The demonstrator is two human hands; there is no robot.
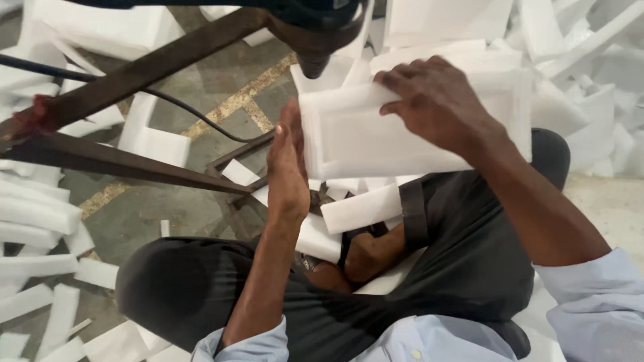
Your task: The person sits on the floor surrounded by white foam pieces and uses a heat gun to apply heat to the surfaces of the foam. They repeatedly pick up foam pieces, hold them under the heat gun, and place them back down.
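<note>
Head view: you are pressing your right hand (436,100), fingers spread, on a white foam sheet (376,137); your left hand (287,161), fingers together, is steadying its nine-o'clock edge. Cut foam strips (40,214) are lying on the floor (201,87).

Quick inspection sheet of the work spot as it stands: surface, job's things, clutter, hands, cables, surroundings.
Surface: grey concrete floor, yellow line across it.
Job's things: white foam sheet held flat beneath a dark tool nozzle.
Clutter: white foam offcuts strewn on the floor; more on the lap.
Hands: left hand against the sheet's left edge; right hand pressing on top.
Cables: black cable running across the floor.
Surroundings: rusty metal frame; stacked foam pieces at right.
</note>
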